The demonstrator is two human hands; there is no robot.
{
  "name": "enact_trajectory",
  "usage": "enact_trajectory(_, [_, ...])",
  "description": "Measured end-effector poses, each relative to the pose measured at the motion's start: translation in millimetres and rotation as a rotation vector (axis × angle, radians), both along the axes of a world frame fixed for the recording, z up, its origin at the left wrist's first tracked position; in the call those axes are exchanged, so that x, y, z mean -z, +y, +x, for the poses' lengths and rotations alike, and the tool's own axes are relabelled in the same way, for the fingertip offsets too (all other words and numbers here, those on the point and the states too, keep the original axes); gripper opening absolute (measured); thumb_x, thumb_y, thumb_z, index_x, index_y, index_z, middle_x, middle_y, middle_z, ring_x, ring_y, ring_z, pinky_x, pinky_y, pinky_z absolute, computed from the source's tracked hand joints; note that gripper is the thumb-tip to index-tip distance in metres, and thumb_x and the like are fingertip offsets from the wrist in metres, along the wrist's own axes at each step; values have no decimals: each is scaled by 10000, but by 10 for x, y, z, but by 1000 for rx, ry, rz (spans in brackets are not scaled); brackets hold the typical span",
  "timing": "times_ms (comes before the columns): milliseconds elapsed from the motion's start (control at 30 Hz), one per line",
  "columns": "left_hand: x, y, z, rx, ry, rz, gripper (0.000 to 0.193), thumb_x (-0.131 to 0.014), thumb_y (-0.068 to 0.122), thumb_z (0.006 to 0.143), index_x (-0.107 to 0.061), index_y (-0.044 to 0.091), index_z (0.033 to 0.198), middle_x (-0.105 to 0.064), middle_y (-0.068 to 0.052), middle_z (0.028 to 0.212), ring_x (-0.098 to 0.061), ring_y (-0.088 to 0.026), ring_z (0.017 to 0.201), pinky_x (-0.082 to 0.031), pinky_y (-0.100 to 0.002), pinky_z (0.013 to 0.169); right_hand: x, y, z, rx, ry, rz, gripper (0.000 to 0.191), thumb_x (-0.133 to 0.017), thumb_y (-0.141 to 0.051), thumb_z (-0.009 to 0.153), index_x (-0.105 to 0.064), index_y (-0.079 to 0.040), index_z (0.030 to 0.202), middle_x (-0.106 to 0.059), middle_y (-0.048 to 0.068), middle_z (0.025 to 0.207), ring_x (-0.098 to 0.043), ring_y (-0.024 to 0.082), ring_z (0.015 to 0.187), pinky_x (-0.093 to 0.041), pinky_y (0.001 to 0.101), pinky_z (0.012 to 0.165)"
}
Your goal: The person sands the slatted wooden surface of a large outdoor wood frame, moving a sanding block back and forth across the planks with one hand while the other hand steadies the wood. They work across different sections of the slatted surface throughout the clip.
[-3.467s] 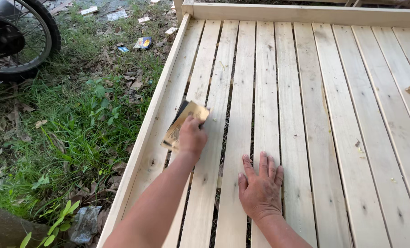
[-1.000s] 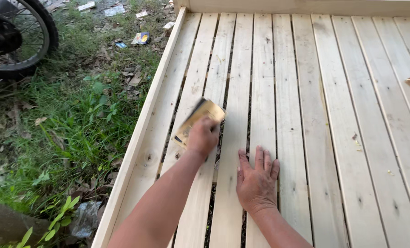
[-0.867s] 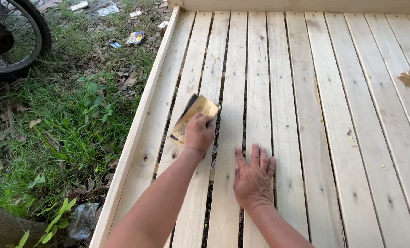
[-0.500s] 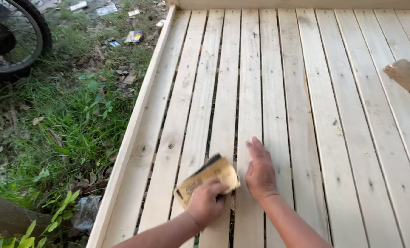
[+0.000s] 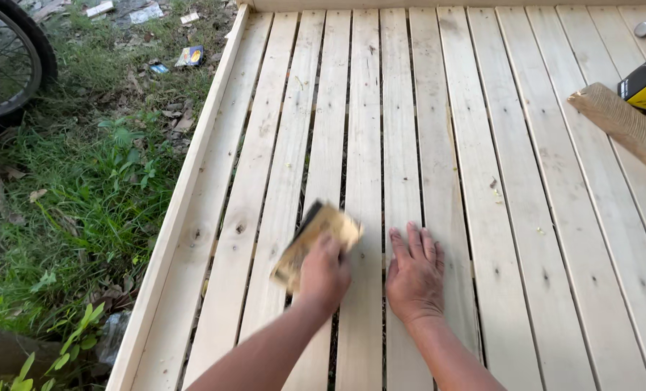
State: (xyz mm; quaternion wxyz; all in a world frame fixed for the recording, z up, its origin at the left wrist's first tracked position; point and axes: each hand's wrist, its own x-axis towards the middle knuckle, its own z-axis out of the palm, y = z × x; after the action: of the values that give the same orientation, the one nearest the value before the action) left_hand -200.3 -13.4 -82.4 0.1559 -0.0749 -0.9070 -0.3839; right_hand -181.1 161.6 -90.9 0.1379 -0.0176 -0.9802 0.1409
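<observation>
A platform of pale wooden slats [image 5: 482, 145] fills most of the view, with narrow gaps between the boards. My left hand [image 5: 324, 274] grips a tan sanding block [image 5: 314, 237] and presses it onto a slat near the left side; the hand and block are blurred by motion. Just to the right, my right hand [image 5: 414, 275] lies flat on the boards with its fingers spread, holding nothing.
A raised wooden edge board [image 5: 192, 174] borders the platform on the left. Beyond it lie grass [image 5: 69, 203], scattered litter [image 5: 189, 55] and a motorcycle wheel [image 5: 8, 61]. At the far right edge rest a roll of sandpaper [image 5: 619, 123] and a yellow-and-black box [image 5: 645, 83].
My left hand has kept sliding the sanding block back and forth along the slats, now further up than half a second ago. My right hand stays flat beside it.
</observation>
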Motion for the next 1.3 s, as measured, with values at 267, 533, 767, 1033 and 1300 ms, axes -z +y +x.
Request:
enact_trajectory(267, [291, 30, -405, -17, -17, -57, 116, -628, 100, 886, -715, 47, 941, -681, -167, 1025, -668, -390, 942, -542, -493, 828, -53, -41, 17, -5, -59, 22, 604, -578, -200, 875, -506, -150, 1472, -361, 131, 1599, -298, 363, 1475, -177, 520, 1222])
enact_trajectory(533, [46, 95, -558, -31, -120, -52, 103, -606, 87, 942, -689, 34, 913, -657, -150, 1067, -676, -371, 914, -547, -469, 822, -124, -42, 15, -8, -74, -5, 625, -580, -200, 868, -491, -137, 1483, -354, 146, 1597, -288, 370, 1476, -164, 529, 1216])
enact_trajectory(767, [138, -66, 165, 46, -87, -38, 125, -623, 47, 820, -686, 63, 926, -663, -138, 1049, -668, -382, 930, -541, -483, 803, -73, -43, 18, -10, -65, 23, 615, -571, -205, 889, -491, -134, 1495, -349, 139, 1614, -294, 373, 1478, -163, 534, 1229])
enact_trajectory(1033, [-14, 239, -977, -127, -24, -72, 92, -614, 95, 915, -684, 39, 934, -665, -143, 1087, -660, -389, 953, -540, -488, 821, -64, -28, 19, -6, -75, 31, 628, -554, -218, 888, -474, -146, 1506, -344, 129, 1616, -288, 361, 1479, -148, 533, 1225])
enact_trajectory(1300, [117, -59, 319, 42, -65, -91, 236, -633, 102, 858, -726, 53, 1069, -672, -158, 1172, -694, -371, 953, -557, -479, 825, -103, -54, 15, -3, -83, 22, 608, -552, -215, 902, -473, -141, 1501, -338, 139, 1619, -278, 370, 1489, -150, 528, 1233])
